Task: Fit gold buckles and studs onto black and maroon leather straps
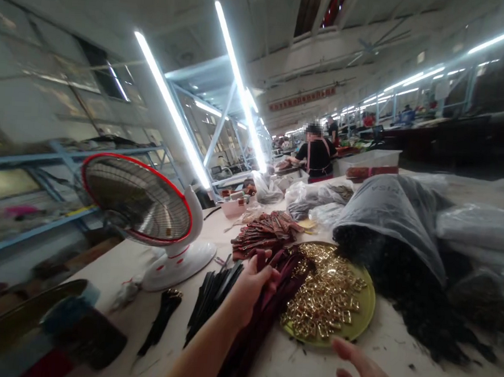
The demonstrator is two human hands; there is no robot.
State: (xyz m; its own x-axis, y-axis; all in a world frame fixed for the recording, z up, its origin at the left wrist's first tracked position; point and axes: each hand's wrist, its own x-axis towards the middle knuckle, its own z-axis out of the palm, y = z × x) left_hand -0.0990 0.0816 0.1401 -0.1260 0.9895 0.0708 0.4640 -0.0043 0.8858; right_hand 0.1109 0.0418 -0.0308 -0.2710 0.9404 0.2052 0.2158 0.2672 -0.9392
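My left hand (258,280) reaches across the middle of the table, its fingers closed on a bundle of dark maroon straps (275,306). The straps run down toward me along my forearm and partly overlap a yellow-green plate (366,318). Heaped on that plate are many gold metal buckles (322,292). At the lower right, my right hand (366,372) hovers just below the plate's near rim, fingers apart and holding nothing. Left of my forearm lies a row of black strips (211,294). Beyond the left hand sits a fanned pile of reddish-brown strips (266,232).
A red-rimmed white fan (138,198) stands at the left. A grey plastic bag (398,214) spills black pieces (423,313) on the right. One black strip bundle (161,319) lies near a dark jar (83,332). Farther off, a person (318,155) bends over the table.
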